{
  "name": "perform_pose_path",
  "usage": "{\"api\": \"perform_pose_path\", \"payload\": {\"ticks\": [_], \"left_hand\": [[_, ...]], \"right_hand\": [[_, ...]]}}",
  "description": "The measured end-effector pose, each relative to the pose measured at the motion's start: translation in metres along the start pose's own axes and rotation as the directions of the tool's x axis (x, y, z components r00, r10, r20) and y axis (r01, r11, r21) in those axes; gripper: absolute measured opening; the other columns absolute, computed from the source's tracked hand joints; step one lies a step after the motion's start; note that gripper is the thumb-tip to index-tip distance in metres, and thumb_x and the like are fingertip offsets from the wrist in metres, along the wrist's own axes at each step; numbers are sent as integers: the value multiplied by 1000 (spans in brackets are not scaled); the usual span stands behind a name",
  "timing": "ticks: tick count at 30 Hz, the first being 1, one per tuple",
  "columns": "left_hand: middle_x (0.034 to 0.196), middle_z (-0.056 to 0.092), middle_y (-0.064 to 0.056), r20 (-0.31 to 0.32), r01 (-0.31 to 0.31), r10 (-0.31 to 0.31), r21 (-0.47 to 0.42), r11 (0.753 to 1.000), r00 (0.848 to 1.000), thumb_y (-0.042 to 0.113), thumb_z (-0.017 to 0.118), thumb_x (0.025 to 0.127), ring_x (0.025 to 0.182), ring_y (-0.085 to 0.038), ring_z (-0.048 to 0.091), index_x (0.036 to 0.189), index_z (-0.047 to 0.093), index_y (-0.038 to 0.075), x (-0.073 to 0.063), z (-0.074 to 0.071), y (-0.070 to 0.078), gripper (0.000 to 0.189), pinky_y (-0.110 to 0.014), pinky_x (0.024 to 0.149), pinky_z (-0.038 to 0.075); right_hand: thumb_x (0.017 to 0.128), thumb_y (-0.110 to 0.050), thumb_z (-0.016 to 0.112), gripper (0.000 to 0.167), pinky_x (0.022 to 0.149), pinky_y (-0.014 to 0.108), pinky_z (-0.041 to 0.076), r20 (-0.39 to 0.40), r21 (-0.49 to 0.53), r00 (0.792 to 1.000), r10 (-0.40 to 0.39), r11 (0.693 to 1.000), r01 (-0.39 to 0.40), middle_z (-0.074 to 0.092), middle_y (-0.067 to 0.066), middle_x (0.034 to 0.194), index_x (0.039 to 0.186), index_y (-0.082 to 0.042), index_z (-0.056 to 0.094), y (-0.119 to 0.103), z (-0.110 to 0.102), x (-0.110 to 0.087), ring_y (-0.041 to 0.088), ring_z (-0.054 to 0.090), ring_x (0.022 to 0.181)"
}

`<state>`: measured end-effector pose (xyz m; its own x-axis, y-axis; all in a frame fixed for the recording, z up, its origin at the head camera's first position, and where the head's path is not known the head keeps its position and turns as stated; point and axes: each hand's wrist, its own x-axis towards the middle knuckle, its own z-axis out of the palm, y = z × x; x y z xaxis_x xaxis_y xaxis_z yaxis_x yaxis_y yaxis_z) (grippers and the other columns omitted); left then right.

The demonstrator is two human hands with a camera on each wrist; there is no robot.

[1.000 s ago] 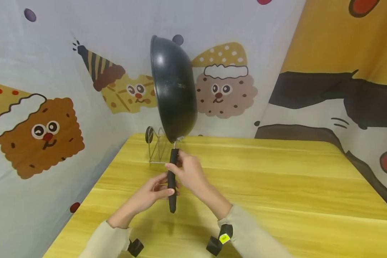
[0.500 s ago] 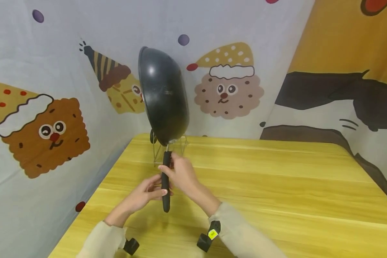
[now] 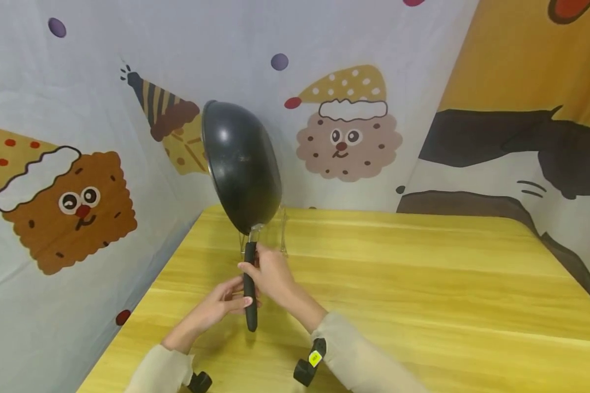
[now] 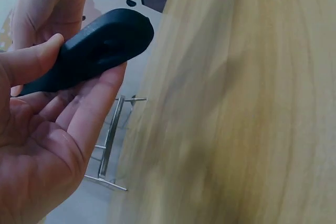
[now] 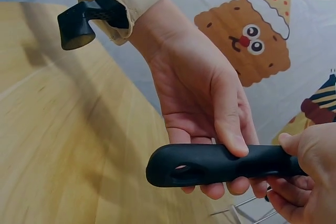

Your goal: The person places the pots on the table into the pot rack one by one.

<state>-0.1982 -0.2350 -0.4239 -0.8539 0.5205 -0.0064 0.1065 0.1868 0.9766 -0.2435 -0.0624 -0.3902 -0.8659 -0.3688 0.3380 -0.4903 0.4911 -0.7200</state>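
A deep black wok (image 3: pixel 243 164) is held on edge above the table, its round bottom facing right and its handle pointing down towards me. My right hand (image 3: pixel 270 275) grips the upper part of the black handle (image 5: pixel 226 163), close to the bowl. Lower down, my left hand (image 3: pixel 218 303) holds the same handle, thumb on one side and fingers beneath, as the right wrist view shows. A thin metal wire rack (image 3: pixel 283 237) stands behind the wok, mostly hidden by it; part of the rack (image 4: pixel 110 140) appears in the left wrist view.
The yellow wood-grain table (image 3: pixel 423 284) stretches to the right. A cloth backdrop (image 3: pixel 226 43) with cartoon prints hangs behind the table and along its left side. Small black devices (image 3: pixel 305 371) are worn at both wrists.
The wok has come down and shifted left in the head view, its bowl now covering more of the rack. Both hands have kept their hold on the handle and moved with it.
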Motion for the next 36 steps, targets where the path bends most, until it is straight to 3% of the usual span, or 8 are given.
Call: {"api": "perform_pose_path", "payload": {"ticks": [13,20,29,32,36], "left_hand": [[132,50,-37,26,57,-55,-58,997,998,15,54,103,120,-46,60,138,42,-12,3,3,-17,46,-43,95,58],[134,50,-38,44,100,-97,-74,992,994,15,53,102,119,-44,62,145,34,-14,1,3,-22,55,-42,93,59],[132,51,-35,82,144,-135,-108,984,987,11,51,103,118,-36,64,142,34,-18,0,-3,-24,52,-41,94,58],[131,51,-35,89,157,-148,-109,982,985,11,51,103,117,-35,65,143,31,-19,1,-10,-20,54,-42,94,58],[131,51,-36,75,173,-166,-102,980,983,9,51,103,115,-31,66,148,23,-18,-1,-18,-17,60,-42,92,59]], "right_hand": [[92,-23,73,21,50,18,40,5,40,999,44,998,-44,63,2,72,97,-5,62,15,14,-4,5,48,55],[93,-24,72,21,51,18,42,27,63,994,106,992,-107,68,4,77,99,-6,63,23,24,-7,4,52,57],[90,-27,74,24,52,17,42,1,40,993,118,992,-118,67,1,76,99,-8,63,25,34,-7,3,52,58],[90,-26,74,28,58,18,47,16,62,989,145,987,-146,70,3,82,108,-7,64,24,33,-3,5,60,65],[91,-20,73,46,71,21,57,53,131,985,166,976,-172,76,8,99,131,-1,59,25,27,-1,14,72,85]]}}
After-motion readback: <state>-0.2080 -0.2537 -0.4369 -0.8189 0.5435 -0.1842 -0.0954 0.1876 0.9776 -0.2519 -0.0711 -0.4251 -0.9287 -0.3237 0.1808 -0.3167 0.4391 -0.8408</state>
